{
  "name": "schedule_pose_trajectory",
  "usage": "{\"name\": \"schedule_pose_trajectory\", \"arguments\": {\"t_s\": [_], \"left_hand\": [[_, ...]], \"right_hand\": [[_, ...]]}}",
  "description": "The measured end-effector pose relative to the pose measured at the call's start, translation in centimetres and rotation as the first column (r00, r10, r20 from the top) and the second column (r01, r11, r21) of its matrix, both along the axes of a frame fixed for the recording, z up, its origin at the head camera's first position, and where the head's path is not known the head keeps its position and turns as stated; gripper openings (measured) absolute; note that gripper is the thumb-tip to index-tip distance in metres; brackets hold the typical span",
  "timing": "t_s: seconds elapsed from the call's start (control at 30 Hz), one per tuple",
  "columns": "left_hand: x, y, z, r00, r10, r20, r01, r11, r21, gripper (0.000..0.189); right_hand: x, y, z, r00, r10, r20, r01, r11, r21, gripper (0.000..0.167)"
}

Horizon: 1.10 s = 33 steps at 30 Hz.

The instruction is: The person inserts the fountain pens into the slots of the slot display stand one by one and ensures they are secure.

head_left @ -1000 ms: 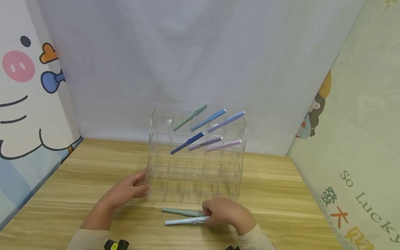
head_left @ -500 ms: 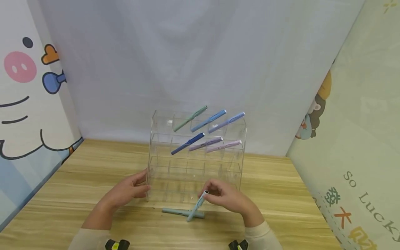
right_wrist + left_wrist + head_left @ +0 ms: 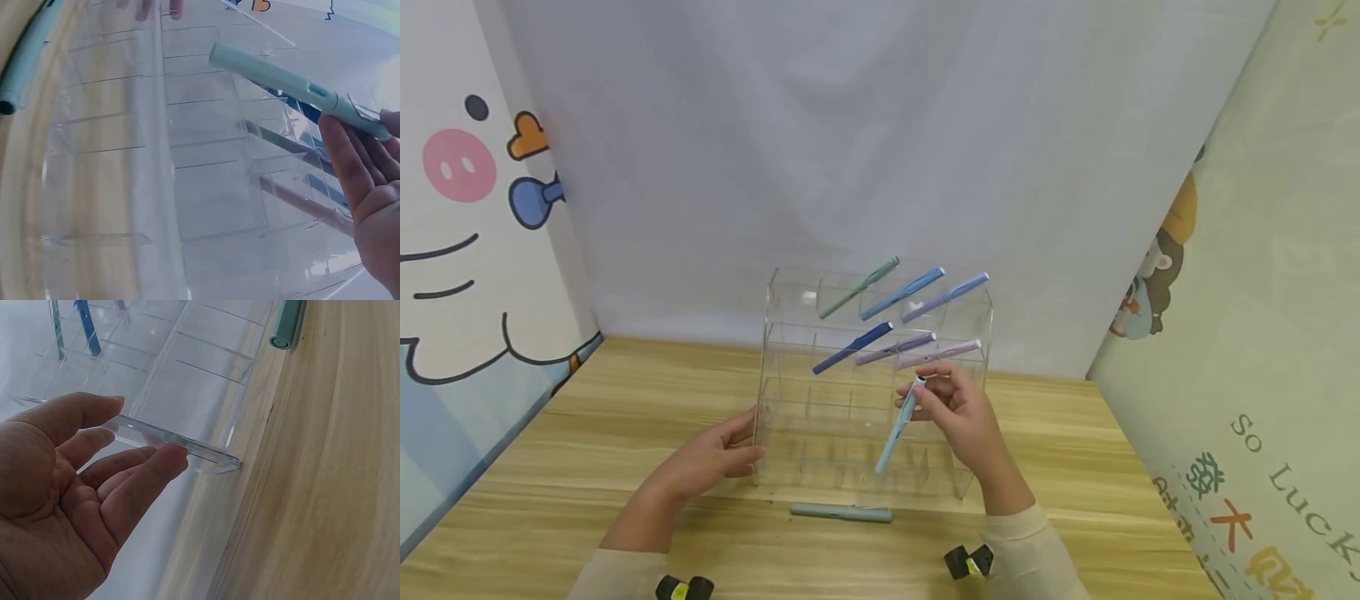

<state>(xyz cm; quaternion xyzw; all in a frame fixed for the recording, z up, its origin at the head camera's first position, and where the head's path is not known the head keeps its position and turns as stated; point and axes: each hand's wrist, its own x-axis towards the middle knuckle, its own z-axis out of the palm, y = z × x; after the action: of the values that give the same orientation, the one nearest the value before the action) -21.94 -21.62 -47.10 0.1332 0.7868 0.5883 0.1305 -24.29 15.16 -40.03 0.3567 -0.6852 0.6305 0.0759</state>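
My right hand [image 3: 966, 417] pinches a pale blue pen [image 3: 897, 433] near its capped upper end. The pen slants down to the left in front of the clear acrylic pen rack [image 3: 827, 417]. In the right wrist view, the same pale blue pen [image 3: 275, 75] crosses over the rack's tiers. My left hand [image 3: 711, 454] rests against the rack's left side, low down. In the left wrist view, relaxed fingers [image 3: 147, 481] meet the edge of the clear side panel [image 3: 181, 442]. A grey-green pen [image 3: 841, 512] lies on the table before the rack.
Three pens, including a green pen [image 3: 859, 288], lean in the rack's top tier. The tier below bears a dark blue pen [image 3: 852, 347], a purple pen [image 3: 895, 347] and a pink pen [image 3: 936, 354]. A white cloth [image 3: 880, 150] hangs behind the wooden table [image 3: 647, 392].
My right hand has picked the pale blue pen off the table and raised it, tilting it up, to the rack's lower tiers. My left hand stays at the rack's side.
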Motion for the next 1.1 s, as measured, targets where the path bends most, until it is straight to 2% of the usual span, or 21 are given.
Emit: {"name": "schedule_pose_trajectory", "arguments": {"t_s": [0.13, 0.33, 0.57, 0.83, 1.1], "left_hand": [[-0.1, 0.0, -0.1, 1.0, 0.004, 0.001, -0.004, 1.0, -0.002, 0.082], [-0.1, 0.0, -0.2, 1.0, 0.014, 0.008, -0.013, 1.0, -0.003, 0.082], [-0.2, 0.0, -0.3, 1.0, 0.02, 0.007, -0.02, 1.0, -0.007, 0.083], [-0.2, 0.0, -0.4, 0.999, 0.038, 0.009, -0.038, 0.999, -0.03, 0.083], [-0.1, 0.1, -0.1, 1.0, 0.023, -0.008, -0.023, 1.0, -0.02, 0.082]], "right_hand": [[-0.6, -0.7, 0.7, 0.994, -0.086, -0.072, 0.083, 0.996, -0.045, 0.029], [-1.3, -2.2, 1.3, 0.961, -0.182, -0.207, 0.14, 0.969, -0.201, 0.026], [-1.8, -3.9, 1.4, 0.941, -0.246, -0.231, 0.161, 0.929, -0.333, 0.022], [-1.8, -5.5, 0.3, 0.912, -0.337, -0.234, 0.263, 0.918, -0.297, 0.021], [-1.5, -6.2, -0.9, 0.922, -0.341, -0.184, 0.29, 0.922, -0.258, 0.022]]}}
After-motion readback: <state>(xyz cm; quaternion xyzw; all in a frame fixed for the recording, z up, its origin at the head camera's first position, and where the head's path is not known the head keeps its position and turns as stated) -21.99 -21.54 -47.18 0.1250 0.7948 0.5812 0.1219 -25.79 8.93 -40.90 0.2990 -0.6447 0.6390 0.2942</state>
